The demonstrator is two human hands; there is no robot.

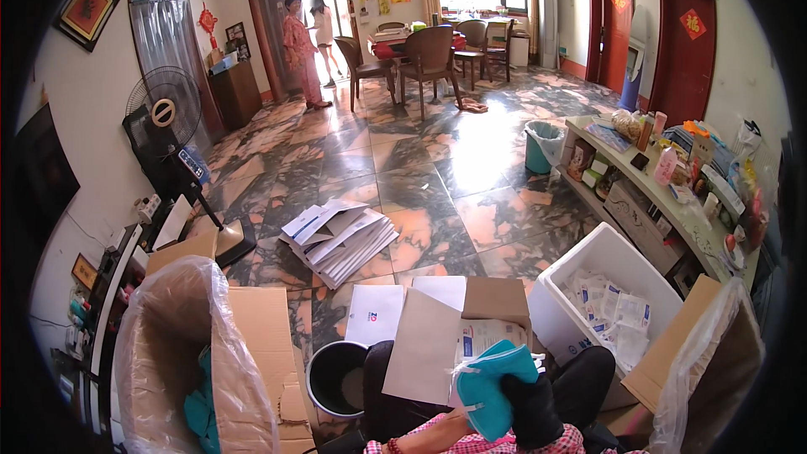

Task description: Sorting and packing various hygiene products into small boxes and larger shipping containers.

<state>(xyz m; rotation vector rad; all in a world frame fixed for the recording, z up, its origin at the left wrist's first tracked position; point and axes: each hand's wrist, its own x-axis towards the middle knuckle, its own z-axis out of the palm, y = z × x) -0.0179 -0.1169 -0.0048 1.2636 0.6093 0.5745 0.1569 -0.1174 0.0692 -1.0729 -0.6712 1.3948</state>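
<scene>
Teal fold-flat face masks [492, 387] with white straps are in front of me, above my lap. My left hand [458, 425], with a beaded bracelet at the wrist, is closed on their lower left edge, its fingers partly hidden. My right hand [540, 363] is mostly covered by black fabric and the masks; white-tipped fingers show beside their upper right edge. Just beyond stands an open small carton [498, 296] with a raised white flap and printed white packets [483, 338] inside. At left, a large plastic-lined cardboard box [252, 345] holds more teal masks [200, 408].
A white foam box [559, 273] of small packets stands at right, beside another lined carton [672, 353]. A black bucket [324, 378] is left of my legs. Flattened cartons [340, 240] lie stacked ahead, near a standing fan [164, 113]. Two people [303, 50] stand near the doorway.
</scene>
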